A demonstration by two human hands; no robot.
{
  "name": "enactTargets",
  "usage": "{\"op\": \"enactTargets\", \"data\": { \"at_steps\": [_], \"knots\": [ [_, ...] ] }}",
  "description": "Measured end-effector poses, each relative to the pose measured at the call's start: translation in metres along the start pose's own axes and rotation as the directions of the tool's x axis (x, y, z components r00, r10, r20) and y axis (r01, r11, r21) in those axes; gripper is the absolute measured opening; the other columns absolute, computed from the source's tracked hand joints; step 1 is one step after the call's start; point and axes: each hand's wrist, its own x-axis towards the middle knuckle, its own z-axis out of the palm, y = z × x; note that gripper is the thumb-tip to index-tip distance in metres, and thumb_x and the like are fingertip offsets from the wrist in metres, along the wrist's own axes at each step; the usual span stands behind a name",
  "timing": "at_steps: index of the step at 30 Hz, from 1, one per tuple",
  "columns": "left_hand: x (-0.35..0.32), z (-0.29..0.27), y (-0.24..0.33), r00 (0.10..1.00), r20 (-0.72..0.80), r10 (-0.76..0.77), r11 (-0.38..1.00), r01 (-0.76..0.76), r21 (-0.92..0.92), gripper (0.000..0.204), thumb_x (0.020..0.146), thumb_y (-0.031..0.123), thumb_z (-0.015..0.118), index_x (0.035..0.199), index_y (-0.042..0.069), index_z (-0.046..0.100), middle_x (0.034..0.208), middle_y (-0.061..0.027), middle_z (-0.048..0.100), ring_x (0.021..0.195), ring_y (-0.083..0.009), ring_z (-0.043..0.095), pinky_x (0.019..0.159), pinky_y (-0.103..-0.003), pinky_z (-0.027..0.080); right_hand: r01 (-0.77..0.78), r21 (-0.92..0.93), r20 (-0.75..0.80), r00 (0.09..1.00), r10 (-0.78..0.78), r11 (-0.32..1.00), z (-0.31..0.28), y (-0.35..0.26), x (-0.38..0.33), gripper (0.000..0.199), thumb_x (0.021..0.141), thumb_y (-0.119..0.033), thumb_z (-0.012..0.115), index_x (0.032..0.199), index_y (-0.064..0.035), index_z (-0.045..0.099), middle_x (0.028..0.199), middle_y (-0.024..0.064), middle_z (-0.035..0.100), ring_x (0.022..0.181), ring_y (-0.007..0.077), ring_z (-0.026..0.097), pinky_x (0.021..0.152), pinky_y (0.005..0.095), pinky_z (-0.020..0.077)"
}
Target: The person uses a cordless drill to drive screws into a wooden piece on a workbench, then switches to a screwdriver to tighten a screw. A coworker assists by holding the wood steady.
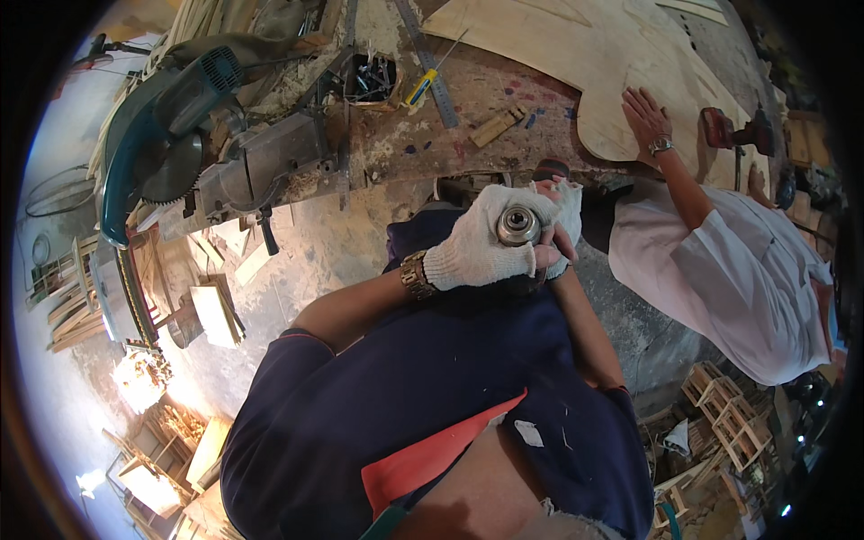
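Observation:
My left hand (475, 241), in a white knit glove with a watch at the wrist, is closed around the front of a power drill. The drill's round metal chuck (517, 225) points up between my fingers. My right hand (568, 209), also gloved, with bare fingertips showing, is closed behind it, around what looks like the drill's handle. Just past that hand shows a dark, red-trimmed end, apparently the drill's base. Most of the drill's body is hidden by the gloves. Both hands are close to my chest, near the workbench's front edge.
On the workbench (423, 148) lie a yellow screwdriver (421, 87), a metal ruler (441, 99), a wood block (498, 127) and a box of small hardware (373, 79). A mitre saw (171, 135) stands left. At right, a co-worker's hand (645, 121) rests on plywood (621, 54) beside a red drill (717, 129).

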Motion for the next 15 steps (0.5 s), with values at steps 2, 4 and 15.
{"op": "enactTargets", "data": {
  "at_steps": [2, 4, 15],
  "knots": [
    [-0.001, 0.003, -0.002, 0.997, -0.042, 0.066, 0.995, -0.062, 0.081, 0.020, 0.085, 0.016, 0.078, 0.080, 0.003, 0.063, 0.084, -0.0099, 0.075, 0.092, -0.0186, 0.074, 0.107, -0.037, 0.047, -0.028, 0.051, 0.006, 1.000, 0.028, 0.998, 0.000, -0.003, -0.002, 0.030, 0.098, -0.024, 0.057, 0.120, -0.0098, 0.070, 0.119, 0.0135, 0.071, 0.109, 0.0361, 0.066, 0.098, 0.0472, 0.0482],
    [0.000, 0.008, -0.006, 0.969, -0.245, -0.013, 0.995, -0.012, -0.103, 0.013, 0.088, 0.013, 0.076, 0.087, 0.004, 0.067, 0.088, -0.0085, 0.074, 0.093, -0.0192, 0.073, 0.101, -0.037, 0.052, -0.088, 0.159, -0.001, 0.996, 0.089, 0.983, 0.001, -0.006, -0.001, 0.030, 0.098, -0.024, 0.058, 0.121, -0.0096, 0.071, 0.119, 0.0139, 0.071, 0.109, 0.0366, 0.066, 0.098, 0.0469, 0.0485],
    [0.007, 0.007, -0.007, 0.915, -0.317, -0.251, 0.824, 0.030, -0.566, 0.015, 0.091, 0.014, 0.072, 0.085, 0.002, 0.065, 0.101, -0.0174, 0.076, 0.118, -0.0278, 0.068, 0.104, -0.042, 0.052, -0.251, 0.417, 0.050, 0.966, 0.254, 0.874, -0.005, -0.033, 0.004, 0.050, 0.098, -0.036, 0.062, 0.139, -0.0086, 0.061, 0.135, 0.0135, 0.065, 0.127, 0.0334, 0.061, 0.110, 0.0478, 0.0446]
  ]
}}
